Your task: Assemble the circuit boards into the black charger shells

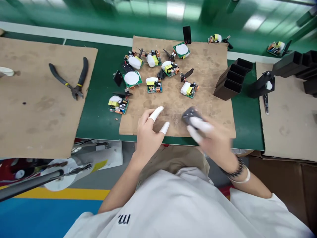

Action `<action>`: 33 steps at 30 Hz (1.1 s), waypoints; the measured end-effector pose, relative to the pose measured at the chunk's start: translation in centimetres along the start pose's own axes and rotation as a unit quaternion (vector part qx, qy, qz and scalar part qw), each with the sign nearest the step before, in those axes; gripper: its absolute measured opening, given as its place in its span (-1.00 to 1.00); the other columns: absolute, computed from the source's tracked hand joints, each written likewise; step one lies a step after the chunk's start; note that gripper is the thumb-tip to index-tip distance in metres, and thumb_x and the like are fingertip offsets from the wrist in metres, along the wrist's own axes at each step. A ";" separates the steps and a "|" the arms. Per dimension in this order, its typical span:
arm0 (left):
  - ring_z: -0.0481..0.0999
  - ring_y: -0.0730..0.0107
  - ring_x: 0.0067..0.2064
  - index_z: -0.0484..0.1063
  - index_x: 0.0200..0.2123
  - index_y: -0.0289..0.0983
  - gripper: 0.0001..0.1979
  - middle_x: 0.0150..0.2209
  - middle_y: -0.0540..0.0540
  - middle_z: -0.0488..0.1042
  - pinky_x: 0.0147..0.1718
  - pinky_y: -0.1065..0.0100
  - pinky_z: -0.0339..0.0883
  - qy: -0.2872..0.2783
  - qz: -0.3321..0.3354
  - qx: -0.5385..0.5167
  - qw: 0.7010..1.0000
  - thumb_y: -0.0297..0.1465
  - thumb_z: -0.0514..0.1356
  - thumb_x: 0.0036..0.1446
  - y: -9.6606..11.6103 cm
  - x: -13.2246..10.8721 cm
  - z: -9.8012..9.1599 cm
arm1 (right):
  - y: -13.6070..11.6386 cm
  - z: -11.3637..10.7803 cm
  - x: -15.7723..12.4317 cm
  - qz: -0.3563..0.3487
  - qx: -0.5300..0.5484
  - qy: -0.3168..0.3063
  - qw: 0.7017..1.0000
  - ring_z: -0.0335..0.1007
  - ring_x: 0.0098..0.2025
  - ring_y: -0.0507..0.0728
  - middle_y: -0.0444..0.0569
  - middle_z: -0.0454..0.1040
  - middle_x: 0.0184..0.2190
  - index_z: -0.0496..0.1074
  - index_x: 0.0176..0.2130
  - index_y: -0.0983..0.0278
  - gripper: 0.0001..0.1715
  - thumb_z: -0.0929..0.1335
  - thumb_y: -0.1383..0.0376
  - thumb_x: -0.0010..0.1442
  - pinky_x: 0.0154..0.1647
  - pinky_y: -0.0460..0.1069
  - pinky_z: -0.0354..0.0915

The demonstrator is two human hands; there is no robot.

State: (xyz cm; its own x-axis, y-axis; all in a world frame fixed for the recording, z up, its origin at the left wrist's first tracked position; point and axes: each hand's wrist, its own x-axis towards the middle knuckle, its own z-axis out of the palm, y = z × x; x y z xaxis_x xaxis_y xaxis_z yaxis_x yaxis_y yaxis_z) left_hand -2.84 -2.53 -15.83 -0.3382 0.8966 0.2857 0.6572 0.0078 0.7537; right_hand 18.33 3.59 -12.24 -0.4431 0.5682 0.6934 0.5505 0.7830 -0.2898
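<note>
My right hand is closed around a dark plastic case, smeared by motion, with small bright marks on its end. It is above the front of the cardboard sheet. My left hand holds nothing; its thumb and forefinger are apart over the same sheet. White finger cots cover fingertips of both hands. Beyond them lie several small circuit boards with white and yellow parts, each with a black piece attached, among them a circuit board and another circuit board.
Black hollow cases stand in a row at the right, beside another black case and a slim black tool. Black-handled cutting pliers lie open on the left cardboard. More circuit boards rest along the back ledge.
</note>
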 end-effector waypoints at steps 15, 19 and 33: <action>0.46 0.09 0.35 0.33 0.36 -0.18 -0.30 0.35 -0.22 0.43 0.37 0.08 0.36 -0.152 0.012 -0.260 0.954 -0.43 0.36 0.15 3.1 0.3 2.2 | 0.5 1.9 -2.2 0.014 -0.014 -0.018 1.000 0.69 -0.24 0.17 0.07 0.72 -0.13 0.53 0.11 0.24 -0.70 0.39 0.31 0.40 -0.31 -0.02 0.52; 0.61 0.15 0.17 0.57 0.11 -0.23 -0.56 0.15 -0.19 0.61 0.21 0.17 0.50 -0.114 -0.041 -0.310 0.943 -0.33 0.40 0.15 3.4 1.1 2.5 | 0.7 1.9 -2.5 0.027 0.013 -0.024 0.999 0.72 -0.17 0.19 0.07 0.70 -0.01 0.37 0.30 0.20 -0.49 0.37 0.32 0.40 -0.20 -0.01 0.58; 0.49 0.11 0.27 0.57 0.13 -0.18 -0.43 0.19 -0.13 0.52 0.31 0.11 0.36 -0.073 0.062 0.017 0.995 -0.63 0.23 0.04 1.6 4.7 -0.7 | 0.7 1.8 -2.9 0.146 0.057 -0.062 0.986 0.69 0.01 0.25 0.10 0.55 0.24 0.23 0.40 0.18 -0.31 0.39 0.17 0.38 0.01 0.08 0.62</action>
State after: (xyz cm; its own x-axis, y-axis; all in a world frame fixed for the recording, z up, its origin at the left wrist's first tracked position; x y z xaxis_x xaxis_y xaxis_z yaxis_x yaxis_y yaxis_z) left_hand -3.80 1.44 -12.85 -0.1536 0.9461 0.2852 0.7115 -0.0944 0.6963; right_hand 18.77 2.96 -15.61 -0.3647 0.7946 0.4854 0.5876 0.6008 -0.5420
